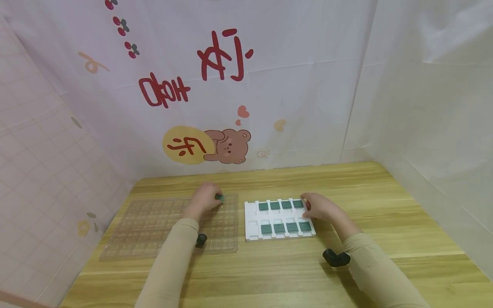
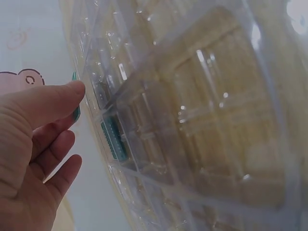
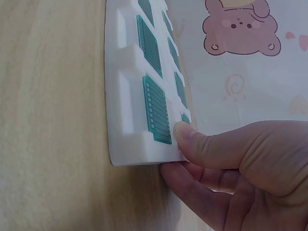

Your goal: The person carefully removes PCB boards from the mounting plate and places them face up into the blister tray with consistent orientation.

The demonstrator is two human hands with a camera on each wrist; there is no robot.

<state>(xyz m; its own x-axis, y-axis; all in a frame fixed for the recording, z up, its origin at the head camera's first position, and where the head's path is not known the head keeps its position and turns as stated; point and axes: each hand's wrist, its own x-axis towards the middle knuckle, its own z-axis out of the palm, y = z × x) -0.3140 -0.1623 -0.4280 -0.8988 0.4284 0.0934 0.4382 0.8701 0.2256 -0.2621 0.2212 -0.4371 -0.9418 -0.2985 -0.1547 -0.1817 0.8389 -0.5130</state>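
Observation:
Between the thumb and fingertips of my left hand [image 1: 206, 198] is a small green perforated circuit board [image 1: 220, 198], held over the far right part of a clear compartment tray [image 1: 231, 246]. The left wrist view shows that board edge-on behind the thumb, and a second green patch like a board [image 2: 114, 138] within the clear tray. My right hand [image 1: 317, 206] grips the right end of a white tray [image 1: 252, 205], thumb on top and fingers at the underside. Two rows of green boards [image 3: 157, 110] sit in the white tray's slots; its leftmost slots hold none.
Both trays lie on a wood-grain table [image 1: 277, 273], the clear one left of the white one with a narrow gap between. A printed white curtain [image 1: 300, 85] rises behind the table and along its sides. Black wrist mounts [image 1: 336, 258] stick out from the sleeves.

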